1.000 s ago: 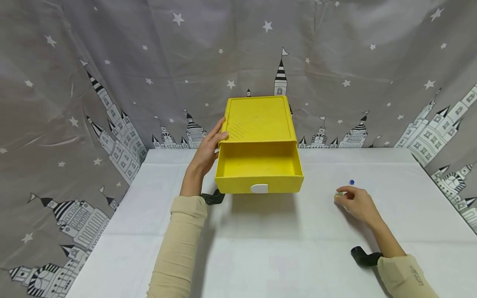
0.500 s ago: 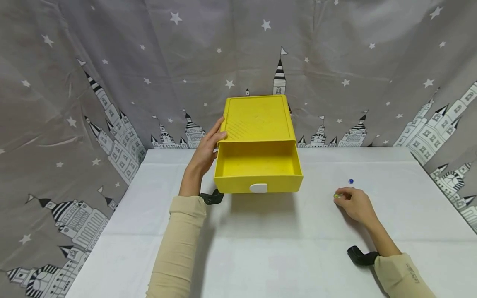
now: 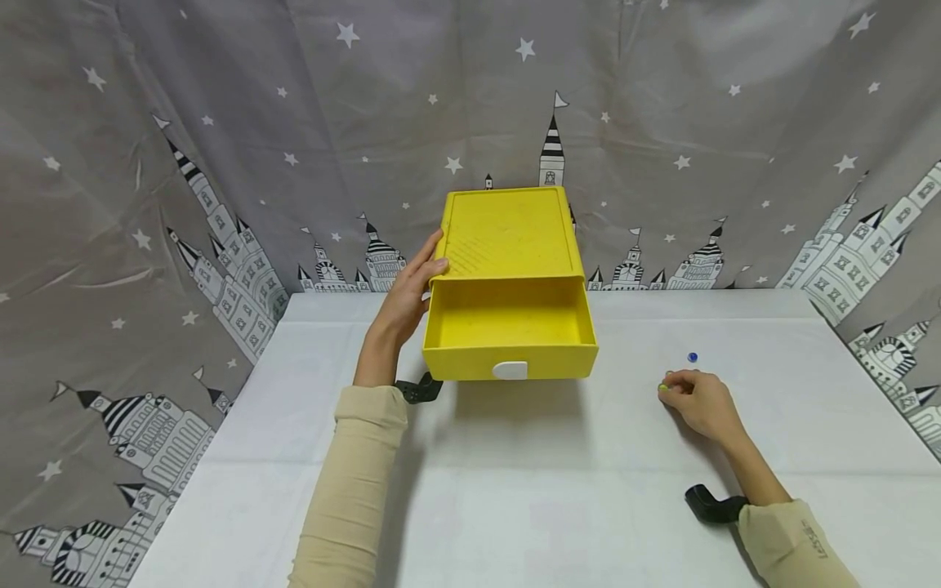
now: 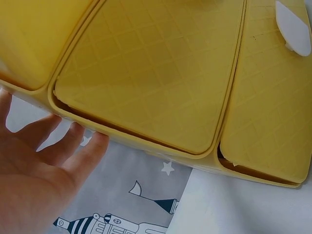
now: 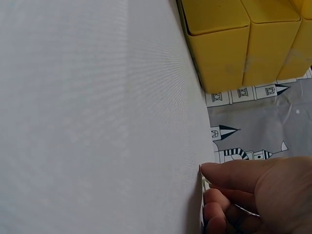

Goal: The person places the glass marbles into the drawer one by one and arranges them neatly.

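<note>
On white cloth (image 3: 515, 506), diamond-patterned yellow drawers (image 4: 156, 83)

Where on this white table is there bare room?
Widest: near middle of the table, between left sleeve and right sleeve. Also bare: outward of both, toward the edges. Crowded: around the yellow cabinet, touched by the left hand, and where the right hand pinches a small green thing near the blue bead.
</note>
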Demonstrator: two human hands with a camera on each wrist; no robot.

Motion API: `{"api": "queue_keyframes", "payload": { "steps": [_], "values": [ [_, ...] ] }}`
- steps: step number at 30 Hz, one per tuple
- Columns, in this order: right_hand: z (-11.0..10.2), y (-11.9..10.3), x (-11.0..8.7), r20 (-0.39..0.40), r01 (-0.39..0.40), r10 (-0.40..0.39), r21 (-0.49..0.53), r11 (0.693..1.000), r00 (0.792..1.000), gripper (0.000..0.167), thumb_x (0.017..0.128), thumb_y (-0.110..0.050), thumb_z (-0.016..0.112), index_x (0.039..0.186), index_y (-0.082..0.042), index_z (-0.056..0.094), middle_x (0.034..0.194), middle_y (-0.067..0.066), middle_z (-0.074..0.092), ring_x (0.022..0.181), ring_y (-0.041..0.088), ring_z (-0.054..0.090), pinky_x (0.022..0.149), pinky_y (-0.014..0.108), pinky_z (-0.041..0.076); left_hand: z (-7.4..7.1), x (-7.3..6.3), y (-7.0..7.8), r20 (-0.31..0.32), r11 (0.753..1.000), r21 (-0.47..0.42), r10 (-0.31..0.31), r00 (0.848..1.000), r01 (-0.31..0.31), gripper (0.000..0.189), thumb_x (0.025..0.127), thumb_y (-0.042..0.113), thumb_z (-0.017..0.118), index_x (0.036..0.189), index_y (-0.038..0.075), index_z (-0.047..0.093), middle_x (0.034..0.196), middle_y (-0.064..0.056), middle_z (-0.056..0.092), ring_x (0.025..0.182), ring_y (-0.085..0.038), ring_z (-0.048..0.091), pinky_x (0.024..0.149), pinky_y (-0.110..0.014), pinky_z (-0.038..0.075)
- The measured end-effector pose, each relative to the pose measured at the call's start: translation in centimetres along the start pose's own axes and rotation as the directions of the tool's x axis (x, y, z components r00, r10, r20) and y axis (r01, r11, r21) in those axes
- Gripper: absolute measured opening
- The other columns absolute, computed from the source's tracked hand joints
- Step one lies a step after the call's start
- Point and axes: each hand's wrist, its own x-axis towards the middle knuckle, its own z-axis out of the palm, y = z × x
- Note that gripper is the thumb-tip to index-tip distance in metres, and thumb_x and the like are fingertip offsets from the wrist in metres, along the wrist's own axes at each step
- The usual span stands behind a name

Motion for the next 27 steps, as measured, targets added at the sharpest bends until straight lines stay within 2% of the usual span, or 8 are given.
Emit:
{"api": "queue_keyframes", "payload": {
  "steps": [8,13,27],
  "values": [
    [0.05,0.15,0.14,-0.012,0.003,-0.003,-0.002,1.000,1.000,0.019,0.087,-0.008,0.066,0.097,0.008,0.068,0.083,0.011,0.065,0.074,0.023,0.055,0.066,0.036,0.044,-0.02,0.05,0.05,0.005,1.000,-0.018,0.005,1.000,-0.005,0.063,0.098,0.032,0.053,0.156,0.038,0.028,0.161,0.007,0.021,0.134,-0.025,0.039,0.107,-0.053,0.034],
    [0.01,0.12,0.01,-0.014,0.009,-0.009,-0.004,1.000,1.000,0.019,0.088,-0.008,0.068,0.097,0.008,0.068,0.083,0.012,0.065,0.074,0.023,0.055,0.066,0.035,0.044,-0.03,0.11,0.01,0.007,1.000,-0.014,0.007,1.000,-0.007,0.064,0.098,0.032,0.053,0.156,0.038,0.028,0.161,0.007,0.021,0.134,-0.025,0.039,0.108,-0.054,0.033],
    [-0.03,0.20,-0.18,-0.024,0.023,-0.022,0.021,1.000,0.999,0.024,0.091,-0.014,0.069,0.099,0.009,0.070,0.103,0.026,0.068,0.082,0.028,0.061,0.070,0.038,0.046,0.00,0.10,-0.11,0.000,1.000,-0.009,0.000,1.000,0.000,0.063,0.098,0.033,0.054,0.156,0.038,0.029,0.161,0.007,0.022,0.134,-0.025,0.038,0.109,-0.054,0.031]
  ]
}}
